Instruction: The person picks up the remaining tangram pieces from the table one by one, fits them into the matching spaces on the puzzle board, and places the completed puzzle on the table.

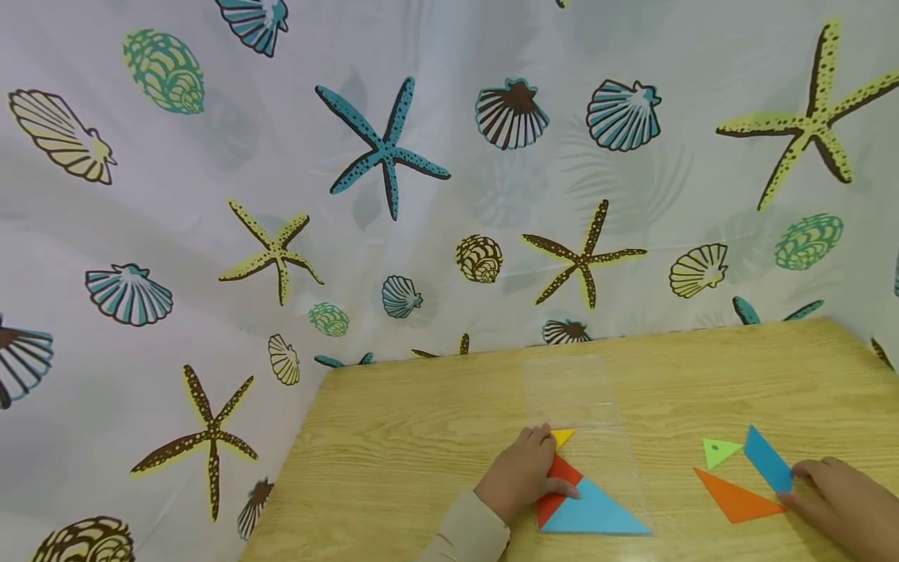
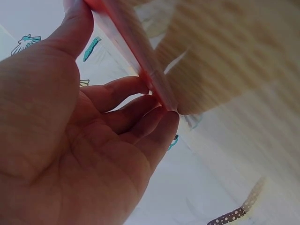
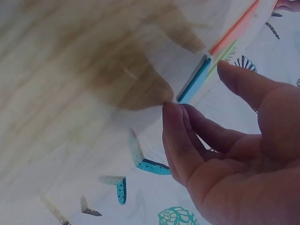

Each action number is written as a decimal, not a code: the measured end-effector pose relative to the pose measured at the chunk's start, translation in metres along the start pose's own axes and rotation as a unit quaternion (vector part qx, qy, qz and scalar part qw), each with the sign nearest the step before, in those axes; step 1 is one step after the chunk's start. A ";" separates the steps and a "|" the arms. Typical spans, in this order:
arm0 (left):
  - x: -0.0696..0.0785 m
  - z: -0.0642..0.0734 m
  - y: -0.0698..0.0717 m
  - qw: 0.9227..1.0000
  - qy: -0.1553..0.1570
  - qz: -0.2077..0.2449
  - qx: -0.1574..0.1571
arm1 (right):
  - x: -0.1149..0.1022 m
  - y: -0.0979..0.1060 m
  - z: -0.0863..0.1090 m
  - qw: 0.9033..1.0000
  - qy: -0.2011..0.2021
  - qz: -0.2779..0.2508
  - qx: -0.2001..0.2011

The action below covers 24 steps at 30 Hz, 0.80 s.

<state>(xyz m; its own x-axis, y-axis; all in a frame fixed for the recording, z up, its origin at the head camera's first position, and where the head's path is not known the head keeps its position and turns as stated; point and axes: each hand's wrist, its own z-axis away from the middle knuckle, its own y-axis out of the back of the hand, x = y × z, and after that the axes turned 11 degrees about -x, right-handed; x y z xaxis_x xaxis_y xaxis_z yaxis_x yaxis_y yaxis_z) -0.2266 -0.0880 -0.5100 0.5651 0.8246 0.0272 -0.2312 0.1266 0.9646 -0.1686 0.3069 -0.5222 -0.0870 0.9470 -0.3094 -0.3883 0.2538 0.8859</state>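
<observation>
My left hand (image 1: 520,472) holds a flat red piece (image 1: 565,471), its thumb lying across the red and reaching the edge of a large light-blue triangle (image 1: 597,511). Its fingertips line up along the red edge in the left wrist view. Past those fingers a yellow tip (image 1: 562,437) shows, the rest covered. Over on the right, my right hand (image 1: 836,499) has thumb and fingers at the lower end of a blue parallelogram (image 1: 768,459); the right wrist view shows this blue piece (image 3: 194,80) between them, flat on the table.
Beside the parallelogram lie an orange triangle (image 1: 737,498) and a small green triangle (image 1: 719,450) with a dark dot. A clear plastic sheet (image 1: 569,386) extends behind the light-blue triangle on the wooden table (image 1: 407,437). A shell-and-starfish curtain (image 1: 449,203) surrounds the table's back and sides.
</observation>
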 end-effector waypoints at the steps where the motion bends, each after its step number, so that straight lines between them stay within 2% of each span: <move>1: 0.000 0.000 -0.001 1.000 -0.001 -0.001 0.002 | -0.001 0.002 -0.003 1.000 -0.002 -0.002 -0.002; 9: 0.000 0.001 0.000 1.000 -0.003 -0.007 0.006 | -0.006 0.012 -0.022 1.000 0.019 -0.018 0.003; 16: 0.000 0.001 -0.001 1.000 -0.003 -0.013 0.008 | -0.007 0.015 -0.033 0.997 0.044 -0.046 0.040; 21: 0.000 0.000 -0.002 1.000 -0.003 -0.023 0.009 | -0.010 0.020 -0.040 0.996 0.046 -0.076 0.019; 24: 0.000 -0.001 -0.003 1.000 -0.002 -0.024 0.004 | -0.011 0.022 -0.041 0.995 0.048 -0.080 0.020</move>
<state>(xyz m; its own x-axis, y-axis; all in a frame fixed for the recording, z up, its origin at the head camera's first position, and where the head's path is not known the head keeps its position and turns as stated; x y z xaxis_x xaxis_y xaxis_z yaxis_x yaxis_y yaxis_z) -0.2266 -0.0882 -0.5128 0.5791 0.8151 -0.0185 -0.1968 0.1617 0.9670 -0.2135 0.2935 -0.5138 -0.1139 0.8710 -0.4780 -0.3674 0.4101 0.8348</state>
